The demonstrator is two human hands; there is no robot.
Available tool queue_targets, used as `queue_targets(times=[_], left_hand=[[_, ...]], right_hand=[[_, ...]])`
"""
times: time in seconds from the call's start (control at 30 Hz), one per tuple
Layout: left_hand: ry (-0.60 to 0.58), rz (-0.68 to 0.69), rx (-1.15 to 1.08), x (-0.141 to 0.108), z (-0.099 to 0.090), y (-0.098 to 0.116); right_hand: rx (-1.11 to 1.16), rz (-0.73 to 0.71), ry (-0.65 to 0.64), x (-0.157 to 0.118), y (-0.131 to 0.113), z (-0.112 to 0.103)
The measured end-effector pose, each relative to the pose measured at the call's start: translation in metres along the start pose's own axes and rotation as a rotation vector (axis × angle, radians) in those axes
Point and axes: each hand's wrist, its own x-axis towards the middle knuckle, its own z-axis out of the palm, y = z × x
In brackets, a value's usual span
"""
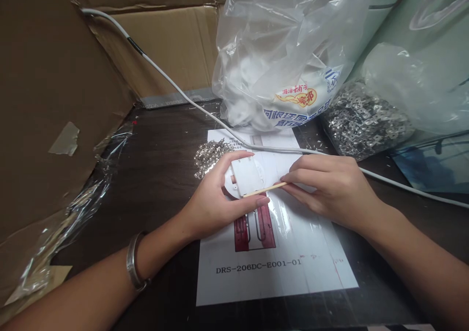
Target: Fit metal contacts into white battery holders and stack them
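My left hand point(214, 201) grips a white plastic part point(246, 177), flat and rounded, between thumb and fingers just above the paper sheet point(278, 267). My right hand point(330, 184) pinches a thin wooden stick point(264, 190) whose tip rests against the lower edge of the white part. A small pile of shiny metal pieces point(209, 155) lies just beyond my left fingers. A metal bangle point(135, 262) sits on my left wrist.
A printed sheet marked DRS-206DC-E001-01 lies on the dark table point(161, 175). A clear bag of white parts point(278, 62) and a bag of metal clips point(366, 121) stand behind. A grey cable point(176, 89) crosses the table. Cardboard walls point(47, 101) close the left and back.
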Motion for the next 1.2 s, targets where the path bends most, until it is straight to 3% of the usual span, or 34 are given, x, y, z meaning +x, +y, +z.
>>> queue_targets(times=[0.23, 0.43, 0.83, 1.2], left_hand=[[-0.001, 0.043, 0.041, -0.0007, 0.0005, -0.0014], [0.02, 0.175, 0.132, -0.0035, -0.0016, -0.0053], [0.11, 0.67, 0.406, -0.0043, -0.0066, -0.0053], [0.147, 0.722, 0.381, -0.0004, -0.008, -0.0088]], right_hand=[[0.004, 0.018, -0.003, -0.0002, -0.0014, 0.0019], [0.015, 0.01, -0.01, 0.0, -0.0026, 0.0017], [0.008, -0.035, 0.043, -0.0009, -0.006, 0.0015], [0.17, -0.128, -0.019, 0.0003, -0.0027, 0.0031]])
